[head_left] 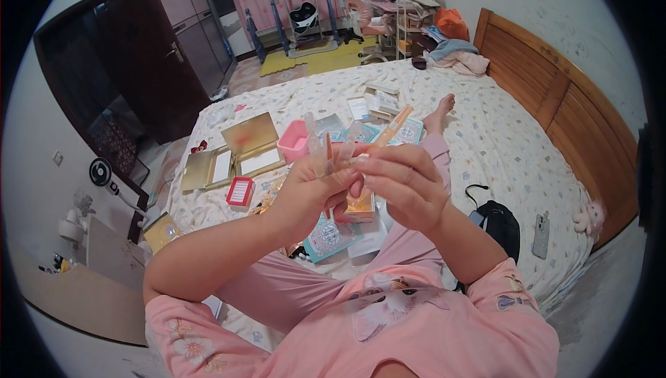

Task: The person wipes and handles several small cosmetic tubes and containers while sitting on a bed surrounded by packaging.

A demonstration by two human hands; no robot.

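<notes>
Bedding came first: a pale patterned bedsheet covered the wide bed, strewn with a gold open gift box, a small pink plastic tub, a black bag and a grey phone. Above the lap, the left hand was closed around several slim clear tubes held upright. Touching it, the right hand pinched one thin orange-tipped tube between thumb and fingertips, tilted up to the right

Clear glossy plastic tubes, shiny gold card box, wooden headboard
</notes>
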